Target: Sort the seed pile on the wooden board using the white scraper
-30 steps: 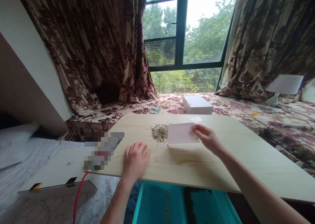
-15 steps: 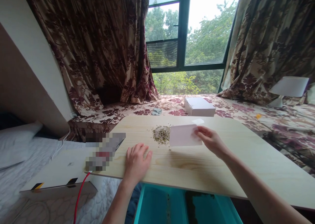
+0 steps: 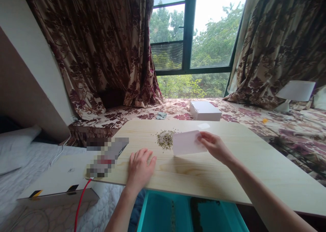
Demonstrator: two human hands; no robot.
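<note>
The white card (image 3: pixel 187 143) has its long axis running sideways, one end pinched in the right hand (image 3: pixel 214 146), the other pointing left at the pile of seeds (image 3: pixel 165 139). Tabletop stretches out right of that hand; the table's (image 3: pixel 267 164) front edge runs just behind the left hand (image 3: pixel 141 165). The hands are apart, the left lying palm down, with card and seeds ahead and rightward of it.
</note>
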